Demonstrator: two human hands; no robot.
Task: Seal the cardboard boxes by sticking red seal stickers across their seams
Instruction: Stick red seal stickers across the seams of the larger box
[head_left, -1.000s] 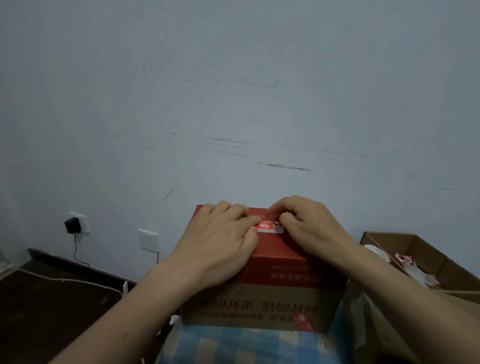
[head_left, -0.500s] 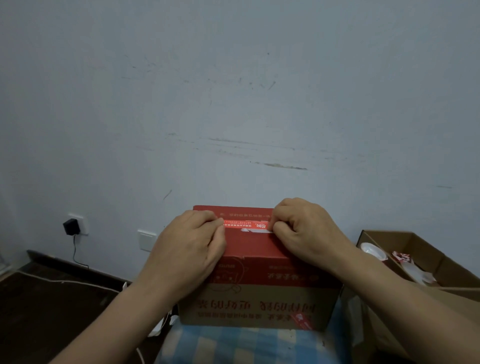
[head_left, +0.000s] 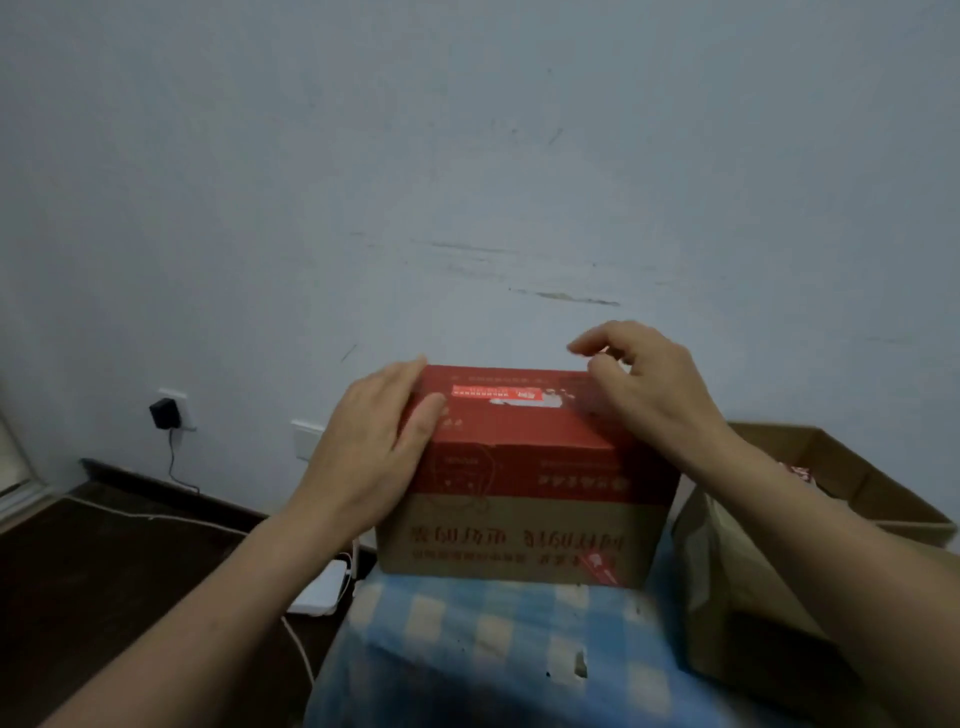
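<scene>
Red seal sticker (head_left: 498, 397) now lies flat along the top seam of the red-and-brown cardboard box (head_left: 519, 483), uncovered; 0.5 s ago both hands pressed on it. Judged: this box is sealed. Left hand (head_left: 374, 441) rests flat on the box's left top corner, fingers loose, gripping nothing. Right hand (head_left: 644, 384) has lifted off above the right end, fingers spread, empty. Box sits on a blue checked cloth (head_left: 493, 639); open carton (head_left: 841, 483) to the right.

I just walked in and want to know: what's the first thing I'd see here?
The red and brown cardboard box stands in the middle on a blue checked cloth, with a red seal sticker lying along its top. The left hand lies flat against the box's left side, and the right hand hovers, fingers curled, above its right end. An open cardboard box sits to the right.
</scene>
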